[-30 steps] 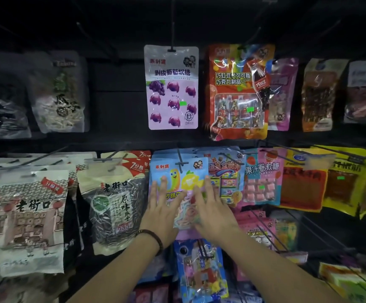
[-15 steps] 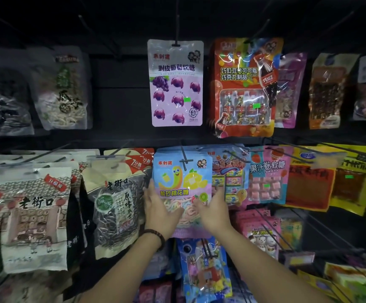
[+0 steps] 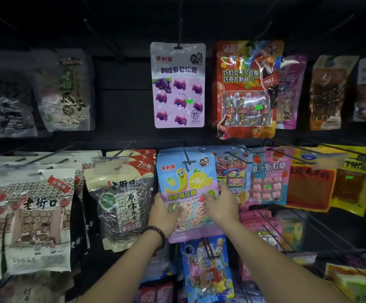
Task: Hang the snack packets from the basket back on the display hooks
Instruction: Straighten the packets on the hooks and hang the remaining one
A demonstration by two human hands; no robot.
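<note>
wall: black slatted panel point(image 3: 123, 101) | light: dim — upper part in shadow

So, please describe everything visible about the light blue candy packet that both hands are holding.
The candy packet is a glossy plastic pouch, light blue on top, with a yellow worm cartoon and a clear window showing pastel candy strips. It hangs upright on a black hook in the middle row. The left hand grips its lower left edge and the right hand its right side.

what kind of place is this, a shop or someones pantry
Most likely a shop's snack aisle: a dark display wall with black wire hooks, rows of hanging packets like the purple grape-candy packet, and small green price stickers on several of them.
</note>
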